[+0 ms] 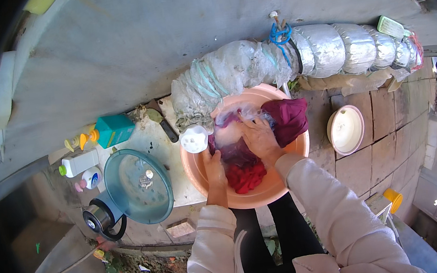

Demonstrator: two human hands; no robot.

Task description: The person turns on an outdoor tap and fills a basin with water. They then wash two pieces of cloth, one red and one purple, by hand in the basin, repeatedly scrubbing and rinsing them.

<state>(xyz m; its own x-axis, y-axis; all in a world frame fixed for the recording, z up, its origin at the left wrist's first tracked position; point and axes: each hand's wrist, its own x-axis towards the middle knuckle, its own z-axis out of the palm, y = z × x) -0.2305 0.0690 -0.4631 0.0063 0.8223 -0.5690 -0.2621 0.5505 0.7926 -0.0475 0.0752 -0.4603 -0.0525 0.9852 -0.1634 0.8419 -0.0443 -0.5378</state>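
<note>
In front of me stands a peach plastic basin [248,198] with wet clothes and cloudy water in it. My right hand [260,138] lies back-up over the wet purple cloth [238,152], its fingers spread. My left hand [214,168] is at the basin's left inner side, thumb up, beside the same cloth; whether it grips the cloth is hidden. Just beyond the left fingers is a white, round, perforated plastic piece [194,139]. A bunched red cloth [246,177] sits at the near side. Maroon cloth [288,120] is heaped over the right rim.
A pipe wrapped in plastic and foil [235,65] overhangs the basin's far side. To the left are a teal basin [140,187], a steel kettle [102,218], a green pump bottle [113,131] and a white bottle [81,162]. A small white basin [346,130] stands right; a green brush [389,27] rests on the foil.
</note>
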